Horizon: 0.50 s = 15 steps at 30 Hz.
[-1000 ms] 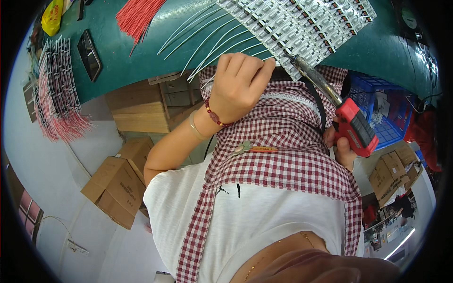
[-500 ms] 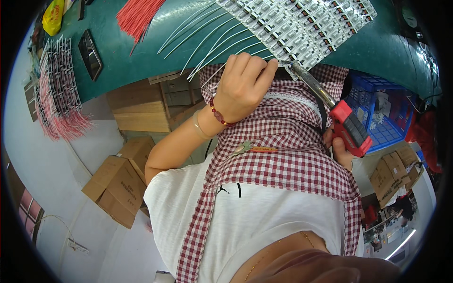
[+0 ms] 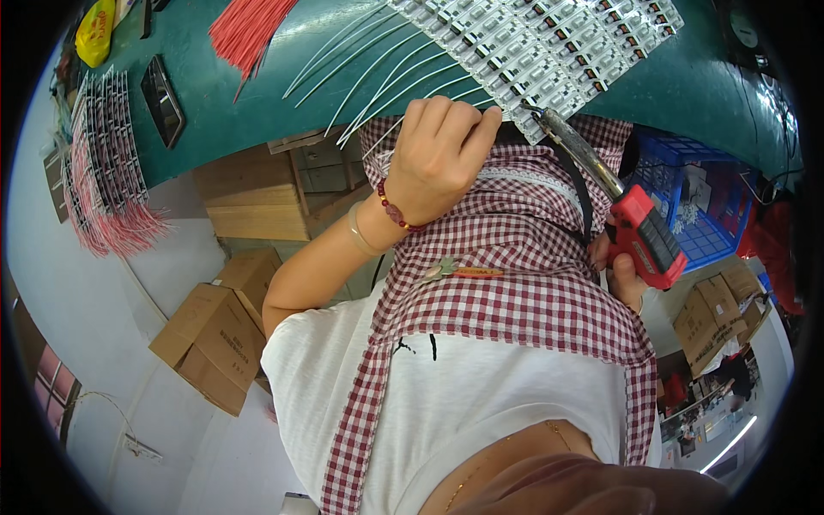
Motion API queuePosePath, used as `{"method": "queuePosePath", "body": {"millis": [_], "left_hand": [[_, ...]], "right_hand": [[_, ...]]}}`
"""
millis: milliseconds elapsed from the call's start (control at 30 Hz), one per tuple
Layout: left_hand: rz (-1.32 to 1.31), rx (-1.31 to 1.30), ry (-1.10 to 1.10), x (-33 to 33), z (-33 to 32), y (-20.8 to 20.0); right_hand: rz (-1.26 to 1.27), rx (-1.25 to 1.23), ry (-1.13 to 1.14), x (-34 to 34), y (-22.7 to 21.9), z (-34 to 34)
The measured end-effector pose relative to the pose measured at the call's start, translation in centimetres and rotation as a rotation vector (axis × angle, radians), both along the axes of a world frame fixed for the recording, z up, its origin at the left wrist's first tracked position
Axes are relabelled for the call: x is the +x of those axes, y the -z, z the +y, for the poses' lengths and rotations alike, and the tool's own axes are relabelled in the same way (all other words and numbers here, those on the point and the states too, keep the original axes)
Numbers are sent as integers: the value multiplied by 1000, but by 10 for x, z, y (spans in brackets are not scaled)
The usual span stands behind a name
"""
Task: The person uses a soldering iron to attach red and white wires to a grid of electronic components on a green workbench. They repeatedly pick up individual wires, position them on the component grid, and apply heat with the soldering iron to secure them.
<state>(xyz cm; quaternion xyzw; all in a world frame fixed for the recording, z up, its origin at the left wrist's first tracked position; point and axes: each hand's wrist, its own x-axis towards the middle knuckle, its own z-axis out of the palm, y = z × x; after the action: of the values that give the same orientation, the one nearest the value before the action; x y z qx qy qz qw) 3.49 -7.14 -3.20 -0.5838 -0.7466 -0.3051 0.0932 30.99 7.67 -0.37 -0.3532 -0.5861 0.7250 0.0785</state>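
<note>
My left hand (image 3: 442,146) is closed in a pinch at the lower left edge of a panel of circuit boards (image 3: 549,51). A thin white wire (image 3: 386,140) runs into its fingers; the fingertips' far side is hidden. My right hand (image 3: 622,275) is wrapped round the red and black handle of a soldering iron (image 3: 650,236). The iron's dark tip touches or hovers just over the panel near its lower corner, a little right of my left thumb. Several other white wires (image 3: 378,90) fan out leftward from the panel's edge.
A bundle of red wires (image 3: 249,34), a phone (image 3: 162,101) and finished-looking strips with pinkish wires (image 3: 112,163) lie on the green table (image 3: 232,112). A blue plastic basket (image 3: 704,245) stands at right. Cardboard boxes (image 3: 215,343) sit below on the left.
The soldering iron has shifted slightly to the right, its tip now farther from my left thumb. My left hand and the panel have barely moved.
</note>
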Motion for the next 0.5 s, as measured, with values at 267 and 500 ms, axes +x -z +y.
{"method": "queuePosePath", "body": {"millis": [267,500], "left_hand": [[-1,32,27,6,-1,-2],[-5,-1,27,8,-1,1]], "right_hand": [[-45,-3,-41,5,-2,3],[-68,57,-48,23,11,2]]}}
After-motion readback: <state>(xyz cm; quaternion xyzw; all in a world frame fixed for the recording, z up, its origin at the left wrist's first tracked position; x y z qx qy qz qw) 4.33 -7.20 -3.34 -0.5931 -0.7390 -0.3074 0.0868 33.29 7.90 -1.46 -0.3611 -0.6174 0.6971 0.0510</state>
